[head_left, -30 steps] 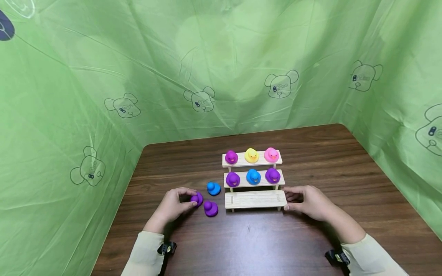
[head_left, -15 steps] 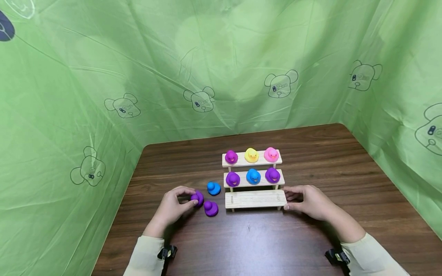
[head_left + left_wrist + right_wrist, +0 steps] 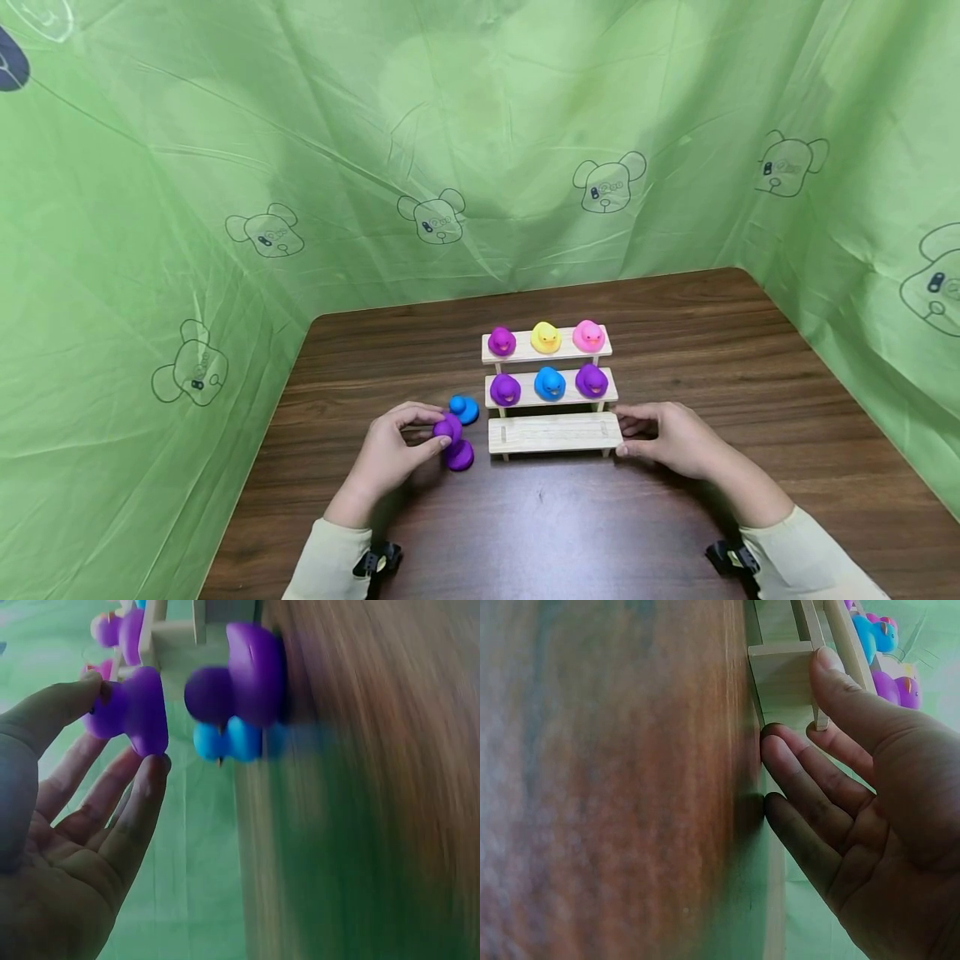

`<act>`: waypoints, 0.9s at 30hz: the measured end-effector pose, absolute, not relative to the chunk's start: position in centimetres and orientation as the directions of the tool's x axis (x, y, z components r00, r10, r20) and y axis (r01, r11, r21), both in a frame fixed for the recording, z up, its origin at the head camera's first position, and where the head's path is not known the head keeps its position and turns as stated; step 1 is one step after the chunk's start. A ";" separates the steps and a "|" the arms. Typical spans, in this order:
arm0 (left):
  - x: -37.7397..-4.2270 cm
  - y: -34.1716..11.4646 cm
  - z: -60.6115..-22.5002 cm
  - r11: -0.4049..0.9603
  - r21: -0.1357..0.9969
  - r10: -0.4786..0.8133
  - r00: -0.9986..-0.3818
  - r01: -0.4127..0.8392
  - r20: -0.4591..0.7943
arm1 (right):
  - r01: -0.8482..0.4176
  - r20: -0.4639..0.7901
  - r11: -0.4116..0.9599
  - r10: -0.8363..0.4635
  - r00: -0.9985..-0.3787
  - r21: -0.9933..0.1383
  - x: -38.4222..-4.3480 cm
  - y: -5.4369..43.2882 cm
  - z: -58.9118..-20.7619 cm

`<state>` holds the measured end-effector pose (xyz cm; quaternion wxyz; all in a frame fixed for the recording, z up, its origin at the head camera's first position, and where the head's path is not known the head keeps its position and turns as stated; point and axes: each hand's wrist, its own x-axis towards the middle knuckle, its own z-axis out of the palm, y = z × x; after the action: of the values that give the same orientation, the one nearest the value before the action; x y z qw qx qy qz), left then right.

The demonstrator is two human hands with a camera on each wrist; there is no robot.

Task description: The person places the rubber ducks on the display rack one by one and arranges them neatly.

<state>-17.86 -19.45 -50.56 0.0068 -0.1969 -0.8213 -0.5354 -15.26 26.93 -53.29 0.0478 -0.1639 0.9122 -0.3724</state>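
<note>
My left hand [image 3: 397, 442] pinches a purple rubber duck [image 3: 448, 427] between thumb and fingers. In the left wrist view this held duck [image 3: 142, 709] is raised off the table. Another purple duck [image 3: 460, 457] sits on the table just in front of it, and a blue duck [image 3: 465, 409] sits behind. To the right stands a three-tier wooden rack [image 3: 555, 434], its lowest shelf bare. My right hand [image 3: 671, 440] holds the right end of that lowest shelf, thumb at the front and index finger at the back; the other fingers [image 3: 802, 791] extend beside it.
On the top shelf sit a purple duck [image 3: 502, 342], a yellow duck [image 3: 546, 337] and a pink duck [image 3: 588, 336]. The middle shelf bears a purple, a blue [image 3: 550, 383] and another purple duck. Green curtains [image 3: 510, 150] surround the brown wooden table [image 3: 555, 533].
My left hand has lifted the purple duck from the table and moved right with it, over towards the other loose ducks. My right hand has stayed at the rack.
</note>
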 end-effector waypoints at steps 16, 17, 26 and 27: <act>-15.9 -14.9 -50.2 0.322 0.890 0.248 -0.936 0.322 0.249 | -0.256 0.029 0.659 -0.335 -0.942 -0.708 -15.3 27.0 -53.5; -15.7 -14.7 -50.2 0.333 0.883 0.249 -0.934 0.330 0.256 | -0.257 0.031 0.658 -0.335 -0.942 -0.708 -15.3 27.0 -53.5; -15.2 -12.0 -50.1 0.388 0.828 0.309 -0.903 0.406 0.298 | -0.274 0.049 0.664 -0.337 -0.940 -0.696 -15.3 27.1 -53.6; -15.1 -11.6 -50.1 0.365 0.841 0.317 -0.902 0.400 0.292 | -0.273 0.048 0.665 -0.336 -0.941 -0.695 -15.3 27.1 -53.6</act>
<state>-15.14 -11.64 -50.11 0.0401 -0.2172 -0.8252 -0.5198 -15.31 27.09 -53.60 0.0421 -0.1669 0.9114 -0.3738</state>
